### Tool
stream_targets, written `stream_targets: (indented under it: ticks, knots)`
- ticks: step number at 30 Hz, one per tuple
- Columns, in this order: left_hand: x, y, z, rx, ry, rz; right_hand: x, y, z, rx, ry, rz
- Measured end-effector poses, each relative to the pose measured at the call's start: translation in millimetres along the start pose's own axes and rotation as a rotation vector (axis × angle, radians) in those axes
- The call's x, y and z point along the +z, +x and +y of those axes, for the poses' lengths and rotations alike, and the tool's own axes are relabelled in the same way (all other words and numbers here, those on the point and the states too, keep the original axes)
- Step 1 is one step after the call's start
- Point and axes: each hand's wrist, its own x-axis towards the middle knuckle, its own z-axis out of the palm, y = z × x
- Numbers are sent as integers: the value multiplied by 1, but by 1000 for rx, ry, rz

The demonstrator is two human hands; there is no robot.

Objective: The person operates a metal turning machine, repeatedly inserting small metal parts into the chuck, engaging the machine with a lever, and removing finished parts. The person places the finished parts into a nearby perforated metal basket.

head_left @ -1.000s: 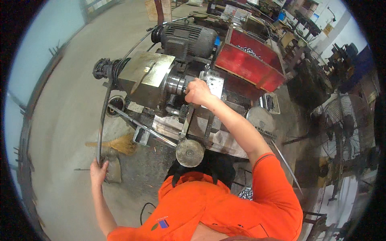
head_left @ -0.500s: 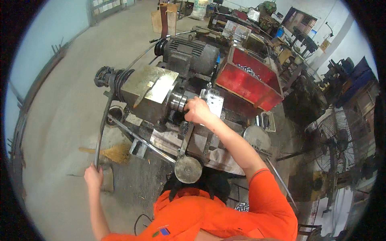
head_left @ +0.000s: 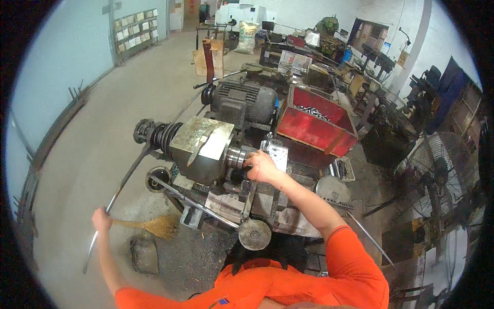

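Observation:
My left hand (head_left: 102,220) is wrapped round a long metal lever (head_left: 123,180) at the left side of a small lathe; its bright lower end sticks out below my fist. The lever's upper end meets the lathe near the belt pulleys (head_left: 163,140). At the front of the boxy headstock (head_left: 203,152), my right hand (head_left: 262,167) has its fingers curled together at the shiny spindle nose (head_left: 235,157). Whatever those fingertips pinch is hidden. A round metal disc (head_left: 254,235) sits below, close to my body.
Behind the spindle are an electric motor (head_left: 244,100) and a red bin (head_left: 314,126) of small metal parts. A broom (head_left: 159,226) and a dustpan (head_left: 144,256) lie on the floor at left. A caged fan (head_left: 435,175) stands at right.
My left hand has swung outward to the left with the lever, whose lower end now shows below the fist. My right hand stays at the spindle nose. The view has tilted up.

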Motion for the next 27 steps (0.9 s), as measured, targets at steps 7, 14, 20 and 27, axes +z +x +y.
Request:
stream_targets:
  ticks: [7, 14, 20, 27]
  knots:
    - [73, -46, 193, -94, -572, -377, -53, -92, 19, 2, 73, 230]
    - [185, -68, 240, 531, 13, -413, -84, -236, 60, 231, 7, 208]
    - [153, -36, 252, 652, 164, -361, -90, -346, 104, 719, -56, 295]
    - [92, -29, 225, 190, -563, -412, -65, -494, 164, 1336, -297, 59]
